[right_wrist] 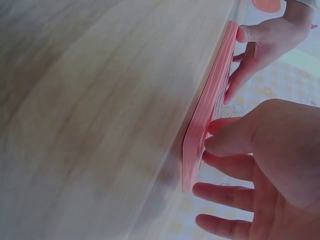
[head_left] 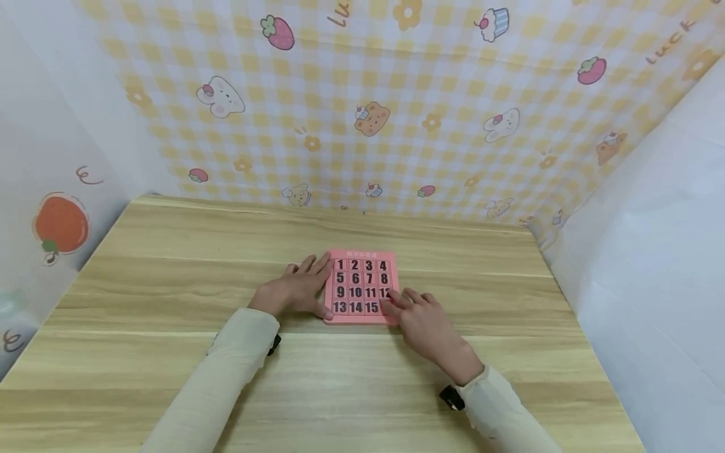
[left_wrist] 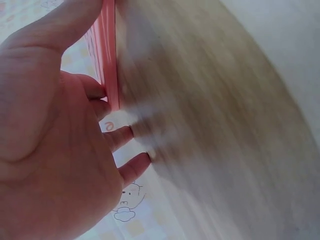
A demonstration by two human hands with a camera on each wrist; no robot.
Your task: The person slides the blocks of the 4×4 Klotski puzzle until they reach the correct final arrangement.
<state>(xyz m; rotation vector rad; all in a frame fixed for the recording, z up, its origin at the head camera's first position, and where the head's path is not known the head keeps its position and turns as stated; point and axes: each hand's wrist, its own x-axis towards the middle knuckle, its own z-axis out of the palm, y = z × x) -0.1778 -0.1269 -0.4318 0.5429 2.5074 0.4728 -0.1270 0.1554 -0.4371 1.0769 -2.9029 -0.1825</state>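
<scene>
A pink sliding number puzzle (head_left: 361,319) lies flat on the table, its black-numbered tiles standing in rising order from the top left. The slot at its lower right, beside tile 15, shows no number and is partly under fingers. Along the puzzle's left side rests my left hand (head_left: 297,290), thumb at the lower corner and extended fingers by the upper corner. My right hand (head_left: 426,324) reaches over the right edge, thumb and index fingertips touching the board around tile 12 (head_left: 385,292). Its other fingers spread loosely past the edge in the right wrist view.
The wood-grain table (head_left: 340,384) extends around the puzzle on all sides. A yellow checked cloth (head_left: 317,82) with cartoon prints hangs at the back, and white sheets (head_left: 651,207) flank the table. Both wrists carry dark straps below pale sleeves (head_left: 238,352).
</scene>
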